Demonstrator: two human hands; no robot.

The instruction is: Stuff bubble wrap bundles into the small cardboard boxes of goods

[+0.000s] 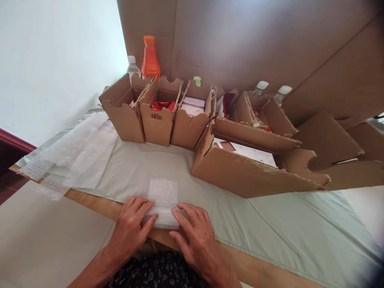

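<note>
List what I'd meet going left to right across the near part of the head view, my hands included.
Bubble wrap pile, left hand, small wrap sheet, right hand, long box.

The left hand (135, 220) and right hand (195, 230) touch a bubble-wrap piece (163, 194) between them. Beyond the right hand stands a long cardboard box (237, 172).
</note>
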